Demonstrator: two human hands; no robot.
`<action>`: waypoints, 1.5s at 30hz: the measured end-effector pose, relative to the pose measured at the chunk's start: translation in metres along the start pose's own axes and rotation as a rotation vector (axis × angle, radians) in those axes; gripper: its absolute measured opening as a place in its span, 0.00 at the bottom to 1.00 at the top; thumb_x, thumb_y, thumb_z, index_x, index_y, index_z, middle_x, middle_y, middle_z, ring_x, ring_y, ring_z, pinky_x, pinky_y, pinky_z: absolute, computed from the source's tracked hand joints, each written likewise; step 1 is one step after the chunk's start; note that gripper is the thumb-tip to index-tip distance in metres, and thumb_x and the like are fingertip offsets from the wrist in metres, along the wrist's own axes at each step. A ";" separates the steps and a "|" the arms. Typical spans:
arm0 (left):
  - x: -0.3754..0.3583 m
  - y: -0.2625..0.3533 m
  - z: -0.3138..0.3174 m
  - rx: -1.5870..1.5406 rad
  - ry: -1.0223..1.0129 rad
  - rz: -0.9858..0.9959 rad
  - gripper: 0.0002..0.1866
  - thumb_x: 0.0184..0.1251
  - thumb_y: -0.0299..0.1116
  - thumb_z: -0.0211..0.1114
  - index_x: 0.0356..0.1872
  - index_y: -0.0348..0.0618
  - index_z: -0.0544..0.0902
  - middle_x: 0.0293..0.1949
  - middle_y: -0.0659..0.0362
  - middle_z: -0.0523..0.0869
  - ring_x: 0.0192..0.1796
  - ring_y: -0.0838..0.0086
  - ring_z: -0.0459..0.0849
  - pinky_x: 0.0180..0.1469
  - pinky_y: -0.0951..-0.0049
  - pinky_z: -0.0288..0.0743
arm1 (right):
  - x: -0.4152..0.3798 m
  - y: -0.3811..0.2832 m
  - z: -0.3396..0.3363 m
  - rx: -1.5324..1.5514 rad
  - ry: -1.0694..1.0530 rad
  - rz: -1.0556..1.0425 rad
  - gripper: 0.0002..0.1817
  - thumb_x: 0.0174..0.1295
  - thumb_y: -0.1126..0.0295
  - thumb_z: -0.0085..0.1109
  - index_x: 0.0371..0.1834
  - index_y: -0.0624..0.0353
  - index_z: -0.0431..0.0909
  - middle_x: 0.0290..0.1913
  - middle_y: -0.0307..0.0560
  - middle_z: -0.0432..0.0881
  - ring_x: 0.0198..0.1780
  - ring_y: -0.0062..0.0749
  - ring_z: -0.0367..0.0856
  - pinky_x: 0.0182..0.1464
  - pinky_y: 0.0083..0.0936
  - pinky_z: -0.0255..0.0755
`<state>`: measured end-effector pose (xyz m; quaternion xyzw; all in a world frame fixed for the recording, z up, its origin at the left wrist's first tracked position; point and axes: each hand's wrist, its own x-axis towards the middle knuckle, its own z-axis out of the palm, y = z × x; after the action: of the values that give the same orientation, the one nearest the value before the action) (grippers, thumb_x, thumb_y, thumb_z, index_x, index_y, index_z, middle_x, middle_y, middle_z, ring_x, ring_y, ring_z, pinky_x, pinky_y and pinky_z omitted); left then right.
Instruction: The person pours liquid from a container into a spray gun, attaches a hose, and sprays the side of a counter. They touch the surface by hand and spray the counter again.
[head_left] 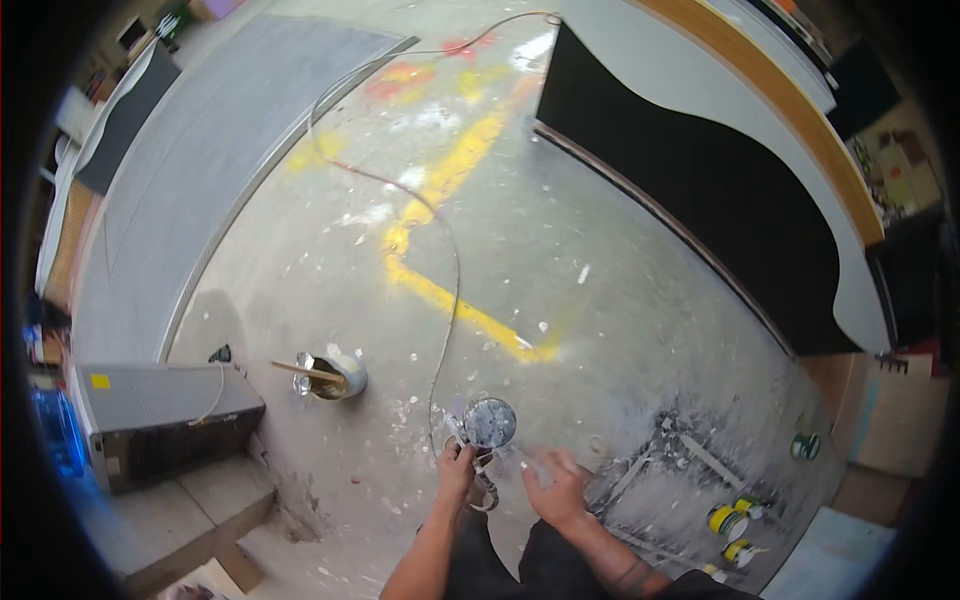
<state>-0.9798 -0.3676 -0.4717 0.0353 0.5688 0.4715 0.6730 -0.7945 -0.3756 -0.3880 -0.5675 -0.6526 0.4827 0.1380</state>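
Note:
My left hand [459, 470] is closed around a paint spray gun [453, 428] in front of my legs. On top of the gun sits a round, paint-spotted grey cup [489, 423], seen from above. A thin air hose [457, 262] runs from the gun across the floor toward the top of the view. To the right of the gun, apart from it, my right hand [556, 484] is raised with fingers spread and somewhat blurred. No held object shows in it.
A paint tin [345, 380] with a wooden stick stands at the left. Yellow-labelled cans [727, 521] and a green can [804, 446] are at the right. A black-and-white wavy panel [690, 170] stands upper right; a grey box [165, 395] and a large grey panel [215, 150] are left.

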 end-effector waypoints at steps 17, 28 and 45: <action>0.040 0.052 -0.053 -0.175 0.187 -0.039 0.16 0.68 0.28 0.65 0.54 0.34 0.81 0.44 0.58 0.87 0.42 0.72 0.87 0.43 0.71 0.82 | 0.197 -0.111 0.051 -0.152 0.328 -0.439 0.25 0.44 0.61 0.77 0.49 0.49 0.86 0.50 0.51 0.75 0.52 0.48 0.72 0.57 0.40 0.68; 0.048 0.052 -0.083 -0.462 0.143 -0.194 0.08 0.62 0.29 0.63 0.40 0.39 0.84 0.29 0.61 0.85 0.30 0.77 0.83 0.31 0.73 0.77 | 0.242 -0.148 0.000 -0.025 -0.022 -0.672 0.22 0.48 0.59 0.71 0.47 0.54 0.86 0.49 0.50 0.76 0.48 0.43 0.77 0.53 0.38 0.73; 0.043 0.048 -0.159 -0.597 0.303 -0.071 0.08 0.65 0.26 0.66 0.43 0.34 0.84 0.35 0.59 0.86 0.35 0.77 0.83 0.39 0.74 0.74 | 0.254 -0.026 0.200 1.050 -0.376 0.722 0.28 0.79 0.52 0.38 0.61 0.64 0.78 0.54 0.49 0.85 0.54 0.36 0.84 0.61 0.32 0.76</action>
<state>-1.1397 -0.3898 -0.5308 -0.2539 0.4999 0.5933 0.5776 -1.0366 -0.2452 -0.5606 -0.5140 -0.1126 0.8433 0.1098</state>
